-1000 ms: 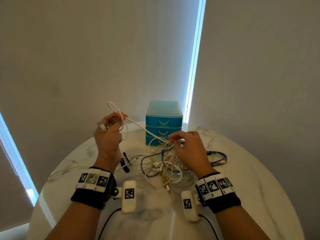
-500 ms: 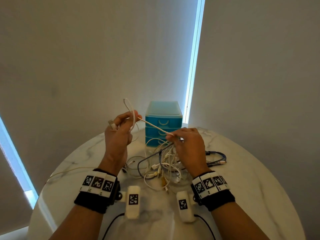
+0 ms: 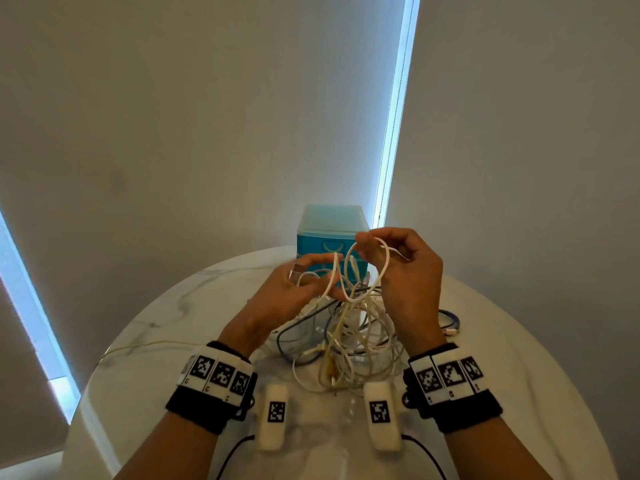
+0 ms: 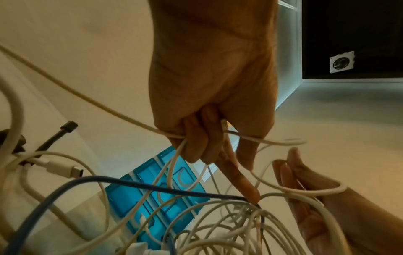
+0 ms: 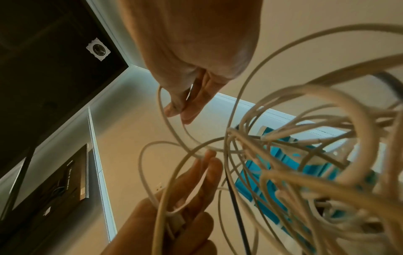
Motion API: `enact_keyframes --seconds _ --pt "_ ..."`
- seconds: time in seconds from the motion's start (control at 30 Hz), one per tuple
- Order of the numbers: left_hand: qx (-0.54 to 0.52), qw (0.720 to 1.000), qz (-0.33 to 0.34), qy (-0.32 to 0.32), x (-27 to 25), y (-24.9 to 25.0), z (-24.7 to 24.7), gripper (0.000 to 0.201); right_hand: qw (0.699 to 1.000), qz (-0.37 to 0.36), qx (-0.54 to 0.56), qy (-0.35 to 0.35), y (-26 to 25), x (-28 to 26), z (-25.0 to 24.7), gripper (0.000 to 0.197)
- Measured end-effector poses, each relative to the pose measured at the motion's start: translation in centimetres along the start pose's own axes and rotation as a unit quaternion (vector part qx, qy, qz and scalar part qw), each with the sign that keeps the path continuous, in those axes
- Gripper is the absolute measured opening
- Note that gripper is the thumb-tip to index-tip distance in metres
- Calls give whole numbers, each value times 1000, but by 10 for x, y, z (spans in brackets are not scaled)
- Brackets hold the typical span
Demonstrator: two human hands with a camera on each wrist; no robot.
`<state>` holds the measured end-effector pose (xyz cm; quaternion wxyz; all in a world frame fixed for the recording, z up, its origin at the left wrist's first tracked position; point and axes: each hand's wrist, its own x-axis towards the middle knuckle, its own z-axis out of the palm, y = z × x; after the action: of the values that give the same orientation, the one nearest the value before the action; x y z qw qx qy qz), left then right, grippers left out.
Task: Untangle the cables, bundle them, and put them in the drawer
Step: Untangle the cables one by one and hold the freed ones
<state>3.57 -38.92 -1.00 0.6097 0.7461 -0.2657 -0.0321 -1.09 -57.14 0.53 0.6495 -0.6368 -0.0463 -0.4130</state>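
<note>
At the far left a loose cream cable (image 3: pixel 145 345) trails over the edge of the marble counter (image 3: pixel 156 327). My left hand (image 3: pixel 289 294) comes next, raised over the tangle, palm up, fingers fairly straight; a white cable (image 3: pixel 334 271) lies looped across them, its plug (image 3: pixel 295 271) by my thumb. The heap of white and blue cables (image 3: pixel 346 344) sits mid-counter below both hands, still knotted together. My right hand (image 3: pixel 403 268) is lifted just right of the left, fingertips pinching the top of the same white loop, which hangs down into the heap. Behind my hands stands the blue drawer unit (image 3: pixel 327 233), drawers closed.

I judge I'm early on, still freeing the first cable. The next move calls for drawing the loop clear of the pile, feeding slack gently so the other strands don't tighten around it.
</note>
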Motion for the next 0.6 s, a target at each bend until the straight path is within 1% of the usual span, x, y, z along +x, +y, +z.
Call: enact_keyframes --seconds 0.07,0.17,0.23,0.3,0.37,0.43,0.53,0.6 --pt "-3 1000 10 -6 3 -6 0 29 1000 4 -11 -28 5 -2 3 21" --pt "26 999 36 30 5 -9 -3 13 999 25 7 -48 10 -4 3 22" --pt "8 997 51 54 5 -9 -3 10 996 48 10 -70 16 -6 2 23" --pt "-29 995 44 84 4 -8 -7 11 991 75 -21 -109 25 -10 0 21" --pt "-60 994 20 93 6 -9 -15 14 985 87 -60 -133 34 -14 0 16" --pt "-48 996 -13 81 6 -9 -19 14 986 90 -57 -128 37 -16 -1 16" --pt "16 997 -61 32 4 -9 -11 13 989 90 -17 -114 33 -15 0 18" --pt "38 997 -63 2 3 -8 -2 11 989 82 -21 -123 30 -15 1 19"
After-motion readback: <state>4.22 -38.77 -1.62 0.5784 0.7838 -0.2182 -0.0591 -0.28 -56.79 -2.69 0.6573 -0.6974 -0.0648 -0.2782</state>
